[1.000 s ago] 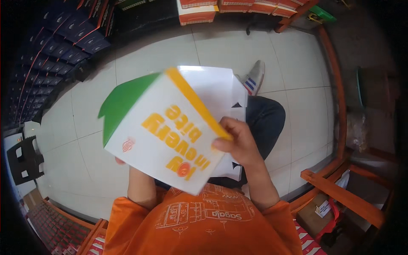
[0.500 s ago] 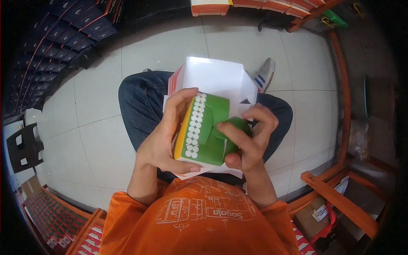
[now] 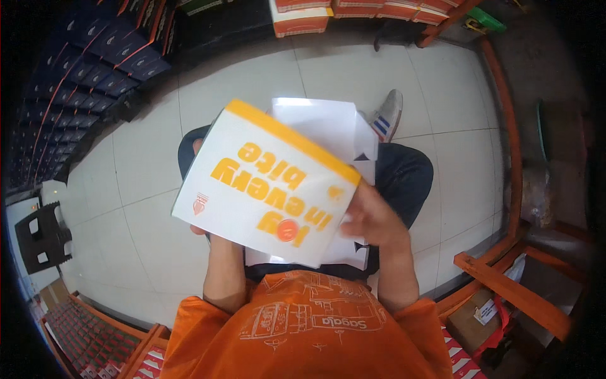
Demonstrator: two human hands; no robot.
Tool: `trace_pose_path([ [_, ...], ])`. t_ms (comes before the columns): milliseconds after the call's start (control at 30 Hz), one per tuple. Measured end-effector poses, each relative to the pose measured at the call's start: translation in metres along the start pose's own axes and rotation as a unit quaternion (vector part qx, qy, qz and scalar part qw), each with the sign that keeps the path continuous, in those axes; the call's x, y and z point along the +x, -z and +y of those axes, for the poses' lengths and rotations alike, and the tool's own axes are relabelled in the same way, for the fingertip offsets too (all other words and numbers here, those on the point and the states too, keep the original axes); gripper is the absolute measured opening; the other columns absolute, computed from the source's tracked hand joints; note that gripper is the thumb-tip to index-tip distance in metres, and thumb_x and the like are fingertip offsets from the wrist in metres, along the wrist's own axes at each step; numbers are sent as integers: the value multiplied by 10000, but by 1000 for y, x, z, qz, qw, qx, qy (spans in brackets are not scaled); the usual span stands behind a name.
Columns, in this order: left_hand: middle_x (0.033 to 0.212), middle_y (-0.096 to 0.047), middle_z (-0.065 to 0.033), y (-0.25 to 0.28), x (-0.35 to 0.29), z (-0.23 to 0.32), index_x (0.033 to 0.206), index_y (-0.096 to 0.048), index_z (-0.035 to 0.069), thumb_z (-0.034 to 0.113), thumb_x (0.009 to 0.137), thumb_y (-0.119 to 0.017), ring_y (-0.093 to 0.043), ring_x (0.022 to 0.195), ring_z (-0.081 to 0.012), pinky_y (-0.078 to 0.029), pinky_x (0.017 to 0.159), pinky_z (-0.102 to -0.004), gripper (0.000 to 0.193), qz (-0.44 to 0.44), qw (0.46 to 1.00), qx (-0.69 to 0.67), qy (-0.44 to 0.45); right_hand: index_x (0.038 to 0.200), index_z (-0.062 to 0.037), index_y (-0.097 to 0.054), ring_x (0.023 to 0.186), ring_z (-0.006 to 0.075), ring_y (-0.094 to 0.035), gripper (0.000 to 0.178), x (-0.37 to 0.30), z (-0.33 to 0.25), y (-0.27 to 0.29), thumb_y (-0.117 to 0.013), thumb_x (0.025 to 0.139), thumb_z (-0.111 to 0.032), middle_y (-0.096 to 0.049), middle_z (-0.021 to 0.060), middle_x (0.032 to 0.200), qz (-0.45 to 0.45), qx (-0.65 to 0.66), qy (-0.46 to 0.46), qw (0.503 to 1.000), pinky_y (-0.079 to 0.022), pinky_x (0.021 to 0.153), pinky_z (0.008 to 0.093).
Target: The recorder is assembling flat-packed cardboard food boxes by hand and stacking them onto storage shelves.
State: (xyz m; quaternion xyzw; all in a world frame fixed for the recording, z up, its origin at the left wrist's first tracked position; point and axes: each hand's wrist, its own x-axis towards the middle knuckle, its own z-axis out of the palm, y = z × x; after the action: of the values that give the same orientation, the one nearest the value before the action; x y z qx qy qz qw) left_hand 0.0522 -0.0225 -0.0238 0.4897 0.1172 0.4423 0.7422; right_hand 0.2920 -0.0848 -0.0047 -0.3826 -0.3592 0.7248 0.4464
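Note:
A carton box (image 3: 265, 189), white with yellow lettering and a yellow edge strip, is tilted over my lap with its broad face up. My left hand (image 3: 198, 230) grips it at the left side; most of that hand is hidden beneath, with fingertips showing at the edge. Close against the box's right edge is my right hand (image 3: 377, 216), blurred, its fingers partly hidden, so their hold cannot be made out. Under the box a white open carton (image 3: 315, 112) rests on my thighs, its flaps spread.
Stacked dark blue boxes (image 3: 95, 63) line the left, and orange-and-white boxes (image 3: 300, 24) stand at the far side. A wooden frame (image 3: 505, 297) is at the right. Below left is a black crate-like piece (image 3: 41, 237). My shoe (image 3: 387, 117) rests on the tiled floor.
The box has been turned over: its green side with white dots faced up before, the white lettered face does now. It has shifted left, and my right hand has come off the green flap.

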Motion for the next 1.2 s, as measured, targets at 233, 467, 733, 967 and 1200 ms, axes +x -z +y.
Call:
trace_pose_path([
  [233,1304,-517,-127,52,-39,20,1425,-310,13,638,709,-753,-538,1191,-223,-439,1013,-360,1049,217,959,71,171,1438,19,-379,1160,200,-549,843,3,-16,5,-800,708,9,-546,112,1264,89,-224,105,965,-444,1015,336],
  [467,1221,-561,-75,24,-5,-22,1443,-320,132,717,887,-336,-586,1115,-181,-479,957,-295,807,324,939,93,67,1296,-35,-584,1093,226,-572,643,2,-42,-39,-811,695,-47,-568,133,1129,144,-372,208,893,-493,903,297],
  [733,1187,-540,-111,25,-18,-25,1242,-427,92,644,920,-449,-543,1123,-208,-441,982,-334,640,352,925,147,-6,1187,-35,-598,1032,215,-558,491,10,-13,-36,-798,789,-242,-555,133,1119,172,-373,265,872,-446,902,300],
  [967,1177,-541,-133,7,-11,-8,1013,-494,82,369,810,-700,-523,1101,-223,-396,957,-324,408,228,943,241,21,1145,-51,-473,1030,172,-488,442,20,35,-9,-590,939,-425,-504,127,1115,226,-267,287,891,-385,919,289],
  [1200,1157,-579,-130,-3,-5,-15,782,-641,52,93,794,-713,-540,1064,-212,-394,950,-321,84,232,946,224,17,966,-53,-551,1104,219,-511,178,15,33,9,-586,877,-202,-556,185,1217,187,-217,217,933,-353,993,319],
])
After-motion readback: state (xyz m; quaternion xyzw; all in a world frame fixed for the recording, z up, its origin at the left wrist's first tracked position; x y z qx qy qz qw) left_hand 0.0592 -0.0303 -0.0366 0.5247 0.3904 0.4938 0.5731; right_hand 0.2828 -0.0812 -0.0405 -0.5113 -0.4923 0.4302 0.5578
